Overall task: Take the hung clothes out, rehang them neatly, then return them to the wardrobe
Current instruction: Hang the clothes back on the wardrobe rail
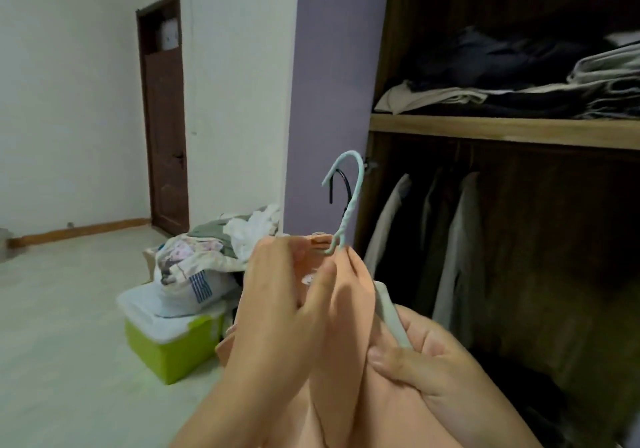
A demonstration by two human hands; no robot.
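White wall (69, 101) at 9 o'clock; brown door (166, 142) closed at 10. Pale floor (69, 309), wooden skirting (79, 231). Lilac wall panel (332, 84) at 12. Green lidded box (169, 347) at 7, bag (194, 285) on top. Light dim, even.

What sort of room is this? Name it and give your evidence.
Probably a bedroom: an open wardrobe with folded clothes on a shelf and garments hanging below, plus a door.
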